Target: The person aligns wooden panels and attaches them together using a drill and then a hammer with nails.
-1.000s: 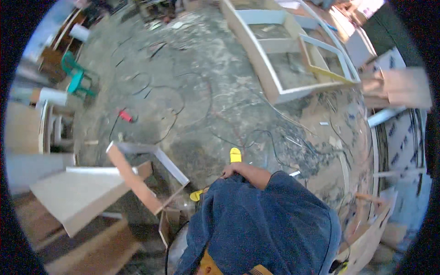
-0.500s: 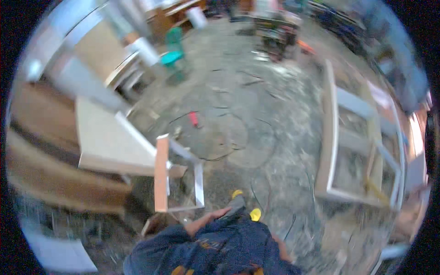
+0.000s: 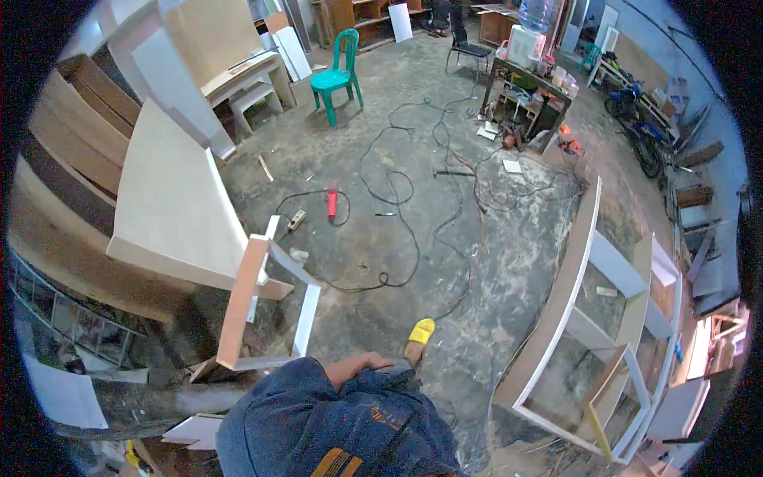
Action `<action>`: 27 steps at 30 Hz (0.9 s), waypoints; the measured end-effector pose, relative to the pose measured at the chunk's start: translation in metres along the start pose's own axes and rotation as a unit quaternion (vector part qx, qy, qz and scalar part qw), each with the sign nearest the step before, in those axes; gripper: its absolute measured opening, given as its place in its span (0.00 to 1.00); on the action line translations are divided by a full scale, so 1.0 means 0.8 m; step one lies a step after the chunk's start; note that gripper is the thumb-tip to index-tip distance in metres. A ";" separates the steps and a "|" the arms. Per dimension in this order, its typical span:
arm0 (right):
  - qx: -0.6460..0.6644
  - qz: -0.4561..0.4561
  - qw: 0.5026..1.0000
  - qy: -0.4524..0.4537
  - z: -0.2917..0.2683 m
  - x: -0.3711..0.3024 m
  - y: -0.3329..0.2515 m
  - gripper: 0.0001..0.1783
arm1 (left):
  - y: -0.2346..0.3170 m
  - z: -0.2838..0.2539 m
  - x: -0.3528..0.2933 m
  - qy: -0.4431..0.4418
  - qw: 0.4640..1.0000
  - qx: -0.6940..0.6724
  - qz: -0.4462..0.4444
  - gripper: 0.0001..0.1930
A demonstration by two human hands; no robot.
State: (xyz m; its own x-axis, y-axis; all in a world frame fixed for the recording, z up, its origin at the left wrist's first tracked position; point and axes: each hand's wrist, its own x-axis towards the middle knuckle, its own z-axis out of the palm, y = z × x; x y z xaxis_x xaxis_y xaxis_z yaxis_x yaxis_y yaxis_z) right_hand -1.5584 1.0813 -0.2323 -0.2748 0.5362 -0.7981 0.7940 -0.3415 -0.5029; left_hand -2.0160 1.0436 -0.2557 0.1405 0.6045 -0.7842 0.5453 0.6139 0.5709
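My left hand is low in the middle, against my grey trouser leg. Its fingers are partly hidden against the cloth, so their shape is unclear. My right hand is out of sight. Just ahead of the left hand shows a foot in a yellow-toed shoe. To the left, nearest that hand, a small open box-like frame with an orange-brown side and white edges stands tilted by a large pale panel.
A large open wooden cabinet frame lies to the right. Black cables, a red power tool and a socket strip are on the concrete floor. Farther off are a green plastic chair and a cluttered workbench.
The view has swung, and its blur has cleared. The small frame now appears farther left and the cabinet frame lower. One yellow-toed shoe and the right arm have left view.
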 end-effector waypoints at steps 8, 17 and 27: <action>-0.097 -0.072 0.993 -0.020 -0.146 0.091 -0.106 0.17 | 0.074 -0.170 0.057 0.077 0.996 0.010 -0.043 0.26; 0.033 -0.059 0.987 0.148 -0.262 0.159 -0.084 0.21 | 0.141 -0.159 0.042 0.095 0.987 -0.097 -0.081 0.23; -0.174 -0.148 0.968 0.107 -0.342 0.197 -0.019 0.20 | 0.176 -0.111 0.139 -0.043 0.985 0.093 -0.138 0.21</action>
State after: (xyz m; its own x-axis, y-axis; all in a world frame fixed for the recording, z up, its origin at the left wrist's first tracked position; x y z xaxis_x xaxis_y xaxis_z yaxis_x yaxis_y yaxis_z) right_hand -1.4654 1.3822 -0.2597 -0.4298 0.7309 -0.5301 0.8424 0.1133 -0.5268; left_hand -1.9971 1.2420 -0.2412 0.0310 0.3777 -0.9254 0.7139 0.6396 0.2850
